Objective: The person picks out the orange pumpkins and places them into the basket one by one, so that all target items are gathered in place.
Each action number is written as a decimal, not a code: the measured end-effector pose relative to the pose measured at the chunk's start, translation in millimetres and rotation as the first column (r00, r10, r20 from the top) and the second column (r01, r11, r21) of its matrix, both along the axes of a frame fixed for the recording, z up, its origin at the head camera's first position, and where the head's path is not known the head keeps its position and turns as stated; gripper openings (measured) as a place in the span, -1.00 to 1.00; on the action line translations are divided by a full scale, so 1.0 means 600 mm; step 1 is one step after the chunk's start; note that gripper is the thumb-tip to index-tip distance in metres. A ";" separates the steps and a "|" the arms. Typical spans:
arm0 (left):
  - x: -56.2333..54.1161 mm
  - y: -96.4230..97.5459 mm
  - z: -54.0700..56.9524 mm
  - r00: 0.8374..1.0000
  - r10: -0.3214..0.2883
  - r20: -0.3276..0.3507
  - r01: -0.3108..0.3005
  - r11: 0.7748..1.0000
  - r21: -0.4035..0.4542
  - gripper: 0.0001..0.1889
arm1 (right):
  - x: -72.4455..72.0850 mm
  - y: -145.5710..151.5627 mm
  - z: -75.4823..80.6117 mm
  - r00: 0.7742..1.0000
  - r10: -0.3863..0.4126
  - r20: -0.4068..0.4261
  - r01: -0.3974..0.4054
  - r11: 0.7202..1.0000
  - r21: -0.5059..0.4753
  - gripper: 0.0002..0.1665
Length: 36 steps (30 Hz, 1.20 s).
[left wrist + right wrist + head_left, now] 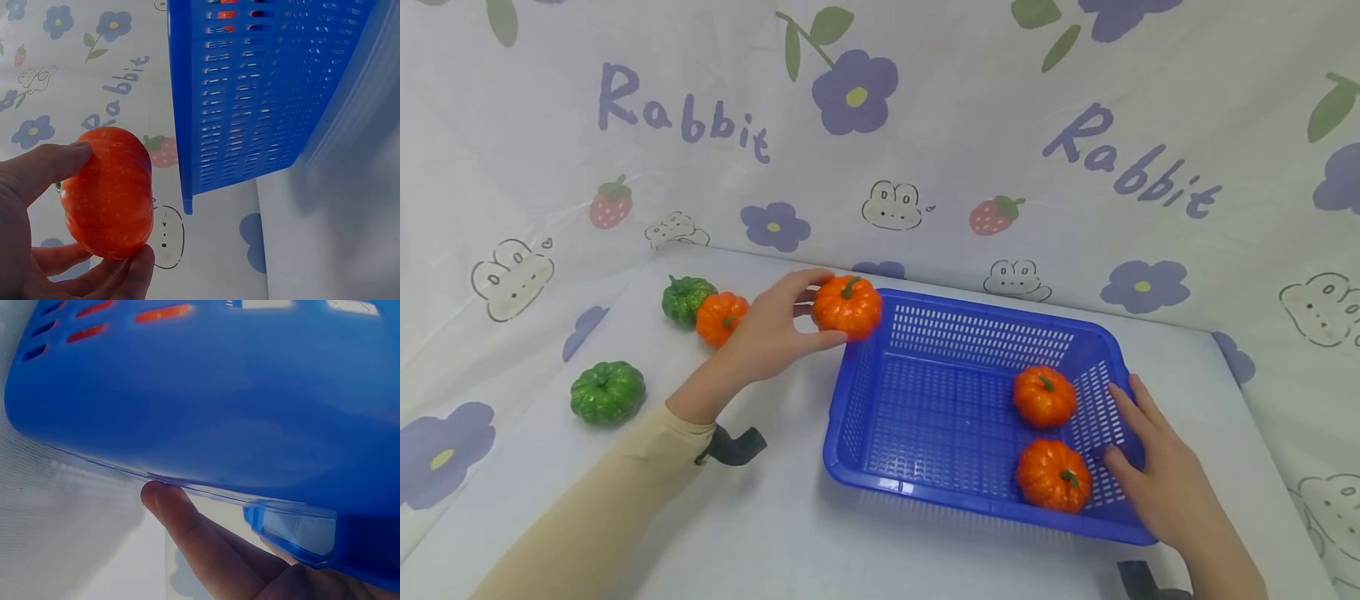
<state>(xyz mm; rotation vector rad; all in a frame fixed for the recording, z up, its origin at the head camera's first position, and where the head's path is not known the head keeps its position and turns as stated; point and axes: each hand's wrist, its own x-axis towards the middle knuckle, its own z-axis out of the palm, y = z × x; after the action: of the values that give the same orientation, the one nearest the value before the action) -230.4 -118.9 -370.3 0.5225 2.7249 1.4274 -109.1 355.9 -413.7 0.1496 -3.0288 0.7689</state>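
My left hand (775, 325) holds an orange toy pumpkin (847, 307) between thumb and fingers, up at the left rim of a blue plastic basket (917, 492). In the left wrist view this pumpkin (109, 194) is raised beside the basket's perforated wall (250, 106). My right hand (1172, 475) grips the basket's right rim, and in the right wrist view its fingers (200, 544) are against the blue edge. Inside the basket, along its right side, sit two orange pumpkins, one farther back (1044, 397) and one nearer (1054, 476).
Left of the basket, a green pumpkin (607, 392) lies on the white table (760, 533). Behind it, a darker green pumpkin (688, 300) touches another orange pumpkin (721, 318), partly behind my left hand. A printed cloth backdrop (940, 108) rises at the table's back edge.
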 end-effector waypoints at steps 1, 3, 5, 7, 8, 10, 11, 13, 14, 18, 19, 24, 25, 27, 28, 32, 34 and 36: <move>0.001 0.001 0.000 1.000 -0.003 0.000 0.003 1.000 0.000 -0.16 | 0.000 0.000 0.000 1.000 0.000 -0.002 0.000 1.000 -0.001 -0.04; 0.002 0.003 0.001 1.000 -0.009 0.000 0.009 1.000 0.000 -0.16 | 0.000 0.000 -0.001 1.000 0.000 -0.006 0.000 1.000 0.001 -0.04; 0.003 0.006 0.001 1.000 -0.016 -0.002 0.016 1.000 0.000 -0.17 | 0.001 0.000 -0.002 1.000 0.000 -0.005 0.000 1.000 0.002 -0.04; 0.002 0.008 0.002 1.000 -0.024 -0.005 0.024 1.000 -0.001 -0.18 | 0.001 0.000 -0.002 1.000 -0.001 -0.004 0.001 1.000 0.004 -0.03; 0.002 0.010 0.002 1.000 -0.030 -0.007 0.030 1.000 -0.001 -0.18 | 0.001 0.000 -0.001 1.000 -0.002 -0.003 0.002 1.000 0.004 -0.03; 0.001 0.013 0.004 0.999 -0.038 -0.014 0.038 0.999 -0.006 -0.19 | 0.002 -0.001 0.000 1.000 -0.006 0.000 0.006 1.000 0.004 -0.03; 0.001 0.015 0.005 0.999 -0.041 -0.017 0.041 0.999 -0.007 -0.19 | 0.002 -0.002 0.001 1.000 -0.007 0.003 0.007 1.000 0.004 -0.03; 0.001 0.018 0.008 0.999 -0.047 -0.024 0.047 0.999 -0.013 -0.19 | 0.002 -0.004 0.003 1.000 -0.010 0.009 0.010 1.000 0.005 -0.03; 0.001 0.019 0.009 0.998 -0.049 -0.024 0.049 0.999 -0.016 -0.19 | 0.002 -0.004 0.004 1.000 -0.012 0.012 0.012 1.000 0.005 -0.03; 0.000 0.025 0.013 0.998 -0.059 -0.021 0.059 0.998 -0.030 -0.18 | 0.001 -0.007 0.008 0.999 -0.018 0.033 0.018 1.000 0.005 -0.03; 0.000 0.027 0.013 0.998 -0.060 -0.017 0.059 0.998 -0.036 -0.17 | 0.001 -0.007 0.008 0.999 -0.019 0.037 0.019 1.000 0.006 -0.03; -0.004 0.035 0.013 0.998 -0.059 -0.014 0.058 0.996 -0.065 -0.17 | 0.001 -0.006 0.008 0.999 -0.021 0.042 0.020 1.000 0.013 -0.02; -0.004 0.037 0.012 0.998 -0.061 -0.016 0.060 0.996 -0.069 -0.17 | 0.001 -0.006 0.008 0.999 -0.020 0.041 0.019 1.000 0.013 -0.02; -0.006 0.040 0.012 0.997 -0.068 -0.018 0.067 0.995 -0.070 -0.16 | 0.001 -0.006 0.007 0.999 -0.018 0.034 0.017 1.000 0.012 -0.03; -0.006 0.041 0.012 0.997 -0.072 -0.018 0.071 0.995 -0.071 -0.16 | 0.002 -0.006 0.007 0.999 -0.016 0.029 0.016 1.000 0.010 -0.03; -0.008 0.047 0.013 0.996 -0.091 -0.016 0.089 0.994 -0.071 -0.16 | 0.003 -0.005 0.005 1.000 -0.013 0.014 0.012 1.000 0.005 -0.03; -0.008 0.051 0.014 0.995 -0.099 -0.012 0.097 0.993 -0.072 -0.16 | 0.004 -0.005 0.005 1.000 -0.013 0.011 0.013 1.000 0.005 -0.03; -0.009 0.053 0.014 0.994 -0.107 -0.008 0.106 0.992 -0.071 -0.15 | 0.003 -0.005 0.004 1.000 -0.013 0.011 0.013 1.000 0.008 -0.03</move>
<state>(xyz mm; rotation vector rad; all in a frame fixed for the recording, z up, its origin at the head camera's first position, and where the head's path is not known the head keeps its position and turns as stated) -236.0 -86.9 -361.7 0.6632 2.6994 1.3036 -107.3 352.8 -411.3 0.1256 -3.0405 0.7602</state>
